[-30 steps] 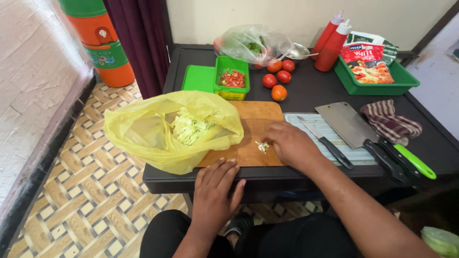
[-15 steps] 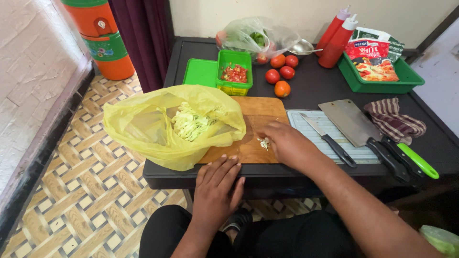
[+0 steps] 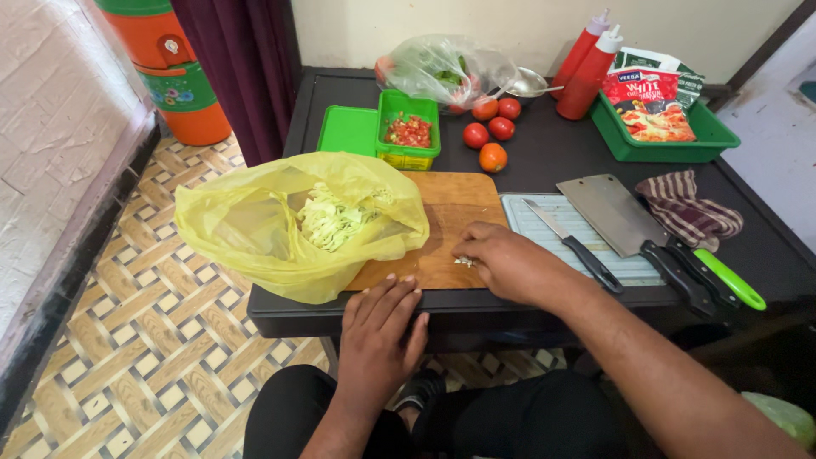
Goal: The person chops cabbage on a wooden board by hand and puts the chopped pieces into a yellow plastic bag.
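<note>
- Near the lower middle of the frame, the right hand [image 3: 510,263] rests on the wooden cutting board [image 3: 442,229], fingers curled together over a few pale chopped bits [image 3: 464,262] at the board's near edge.
- Left hand [image 3: 380,331] lies flat, fingers spread and holding nothing, on the counter [image 3: 544,161] edge below the yellow bag [image 3: 289,229].
- Those bits look light, loose and soft; best pinched or swept with fingertips.
- The bag, thin and floppy, holds shredded cabbage [image 3: 331,217] and overlaps the board's left side.
- Open board lies above the right hand; knife [image 3: 574,246] and cleaver [image 3: 625,225] lie close on the right.
</note>
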